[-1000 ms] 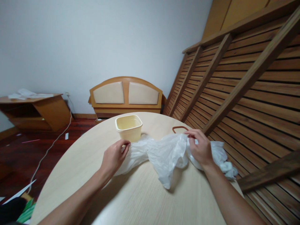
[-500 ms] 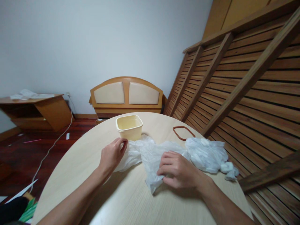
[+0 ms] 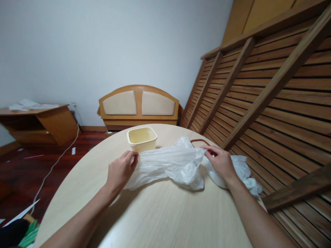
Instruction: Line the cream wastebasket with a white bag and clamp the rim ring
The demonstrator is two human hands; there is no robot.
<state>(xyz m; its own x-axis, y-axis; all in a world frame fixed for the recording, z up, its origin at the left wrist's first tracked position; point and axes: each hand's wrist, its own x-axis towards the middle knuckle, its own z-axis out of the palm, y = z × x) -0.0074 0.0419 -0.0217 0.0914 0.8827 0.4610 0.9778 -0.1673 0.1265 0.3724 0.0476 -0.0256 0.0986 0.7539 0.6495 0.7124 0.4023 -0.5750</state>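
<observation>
White plastic bag [image 3: 168, 167], thin and creased, stretched sideways between the two hands, just above and partly against the round desk [image 3: 165, 220]. Left hand [image 3: 121, 169]: thumb and fingers [image 3: 132, 155] pinched together on the bag's upper edge at its left end. Right hand [image 3: 221, 162]: fingertips closed on the opposite upper corner. From where I stand, the top edge between the two grips runs fairly straight; the lower part sags in loose folds, bulging nearer the right fingers.

Pale yellow tub [image 3: 142, 137], upright and uncovered, just beyond the left fingers and slightly to their right; the bag covers its lower part. Brown band [image 3: 198, 140] just beyond the right fingers, its near side hidden by bag and hand. Second white bag [image 3: 241, 165], bunched up, lies to the right of the right fingers, partly behind that hand. Slatted wooden panel [image 3: 271, 100] leans farther right of them.
</observation>
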